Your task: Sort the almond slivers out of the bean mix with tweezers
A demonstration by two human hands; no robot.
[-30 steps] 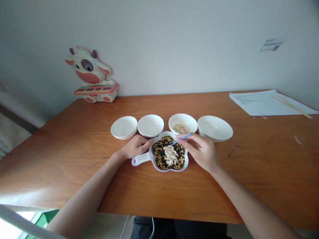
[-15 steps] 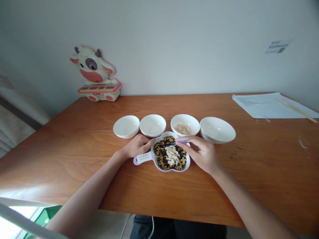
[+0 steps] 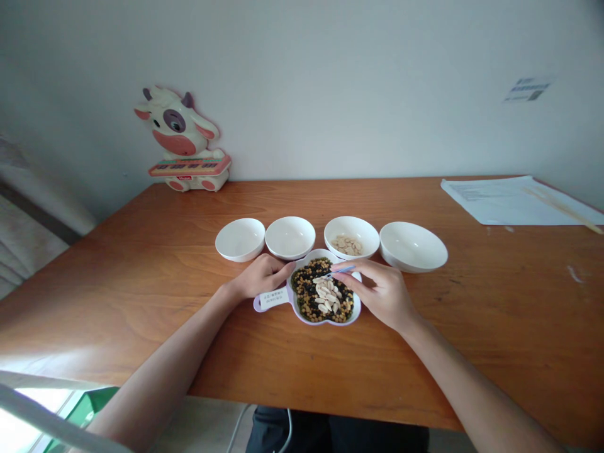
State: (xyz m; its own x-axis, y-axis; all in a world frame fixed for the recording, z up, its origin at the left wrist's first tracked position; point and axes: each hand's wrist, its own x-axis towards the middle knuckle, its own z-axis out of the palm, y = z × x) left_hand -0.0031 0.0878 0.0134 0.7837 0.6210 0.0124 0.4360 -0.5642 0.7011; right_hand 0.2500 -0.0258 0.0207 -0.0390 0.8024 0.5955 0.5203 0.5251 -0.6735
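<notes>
A pale lilac dish [image 3: 302, 316] with a handle holds mixed dark and yellow beans and several white seeds [image 3: 326, 294] on top. My left hand [image 3: 258, 277] rests curled against the dish's left rim, above its handle. My right hand [image 3: 381, 290] pinches blue tweezers [image 3: 341, 270], their tips over the white seeds. Behind the dish stand four white bowls in a row: two bare ones [image 3: 240, 239] [image 3: 290, 237] on the left, one with a few white seeds [image 3: 352, 237], and a larger bare one [image 3: 413, 246] on the right.
The wooden table [image 3: 141, 283] runs back to a white wall. A cow-shaped toy keyboard [image 3: 182, 141] stands at the back left. Sheets of paper [image 3: 509, 198] with a wooden stick [image 3: 561, 207] on them lie at the back right.
The tweezers' tips have dropped from the dish's far rim down onto the white seeds. My left hand has stayed on the dish.
</notes>
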